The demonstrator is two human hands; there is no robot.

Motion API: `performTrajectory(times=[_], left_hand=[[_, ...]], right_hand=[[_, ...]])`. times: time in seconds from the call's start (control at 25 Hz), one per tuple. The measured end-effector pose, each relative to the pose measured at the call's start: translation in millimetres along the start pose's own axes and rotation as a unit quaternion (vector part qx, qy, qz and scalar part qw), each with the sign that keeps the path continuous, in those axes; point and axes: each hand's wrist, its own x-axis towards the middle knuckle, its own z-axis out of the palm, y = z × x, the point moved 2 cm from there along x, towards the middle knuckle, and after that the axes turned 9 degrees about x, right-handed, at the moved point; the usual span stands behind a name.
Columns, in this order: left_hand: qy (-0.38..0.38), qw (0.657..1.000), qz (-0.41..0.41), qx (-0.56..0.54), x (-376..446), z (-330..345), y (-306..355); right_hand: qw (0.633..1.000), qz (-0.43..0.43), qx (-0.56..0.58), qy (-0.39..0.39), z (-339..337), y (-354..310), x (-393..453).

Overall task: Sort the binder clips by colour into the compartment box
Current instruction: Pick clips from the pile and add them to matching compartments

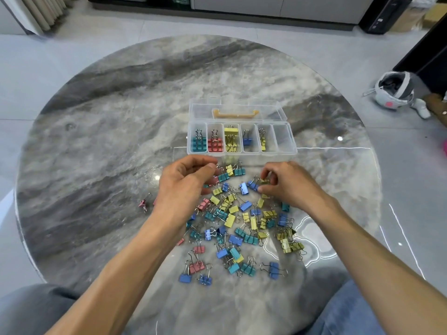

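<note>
A clear compartment box [291,151] lies open on the round marble table [108,141]. Its compartments hold, from the left, teal clips [198,144], red clips [214,144], yellow clips [231,141], a blue clip [247,140] and olive clips [262,142]; the rightmost one is empty. A loose pile of binder clips [239,221] in several colours is spread in front of the box. My left hand [183,182] hovers over the pile's far left with fingers curled around a red clip. My right hand [283,182] pinches an olive clip [264,181] at the pile's far right.
The box lid [234,110] with a yellow handle lies open behind the box. A stray pink clip [143,203] rests left of the pile. A helmet [394,90] lies on the floor at the right. My knees show beneath the table's near edge.
</note>
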Motion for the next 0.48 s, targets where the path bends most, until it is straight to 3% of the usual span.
performTrajectory(times=[0.36,0.4,0.48], left_hand=[[0.002,0.999,0.023,0.027,2,0,2],[-0.002,0.999,0.029,0.033,1,0,1],[-0.025,0.997,0.049,0.063,-3,5,1]], right_hand=[[0.996,-0.012,-0.003,0.087,3,0,2],[0.994,-0.001,0.022,0.105,-5,-3,-1],[0.974,0.024,0.185,0.131,-17,-14,-14]])
